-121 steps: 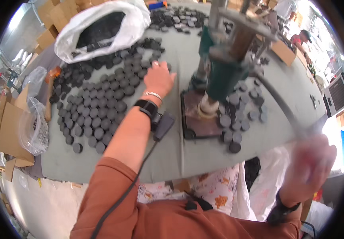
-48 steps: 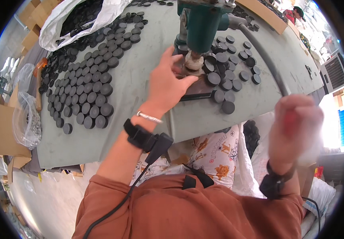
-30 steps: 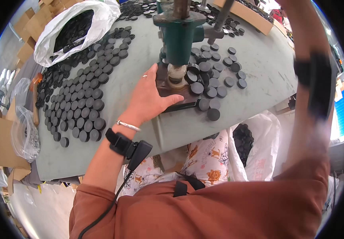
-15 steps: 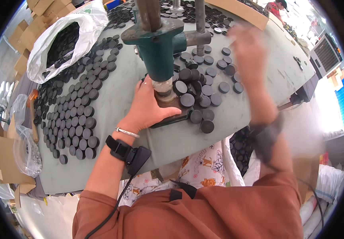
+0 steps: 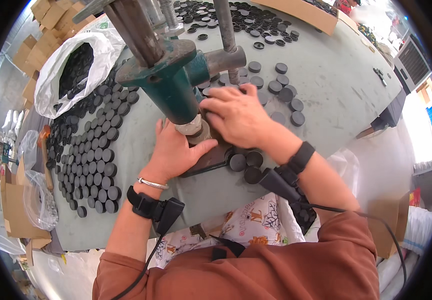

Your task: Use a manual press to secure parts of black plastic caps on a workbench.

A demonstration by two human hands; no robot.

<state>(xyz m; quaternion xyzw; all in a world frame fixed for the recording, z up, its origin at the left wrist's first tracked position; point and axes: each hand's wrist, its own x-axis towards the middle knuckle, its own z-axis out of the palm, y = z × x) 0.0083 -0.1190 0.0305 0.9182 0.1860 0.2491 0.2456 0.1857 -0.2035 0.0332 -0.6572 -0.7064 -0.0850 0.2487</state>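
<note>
A person in a rust-brown top works at a grey-green surface, both arms reaching toward a dark green press. The left hand has its thumb and fingers spread apart around the pale tip of the press, just above the base plate. The right hand is bent over the right side of that plate, its fingers curled toward the tip; whether they grip anything cannot be told, and whether a disc sits beneath the tip is hidden.

Black discs lie on both sides. To the left, a large group is packed closely, mostly flat. To the right, a smaller lot lies loose, with a few near discs beside the plate's front corner. Farther off, flat black caps are scattered, and a white sack gapes, full of black pieces.

The work looks partway through, with plenty left lying out; which discs are finished, the view does not settle.
</note>
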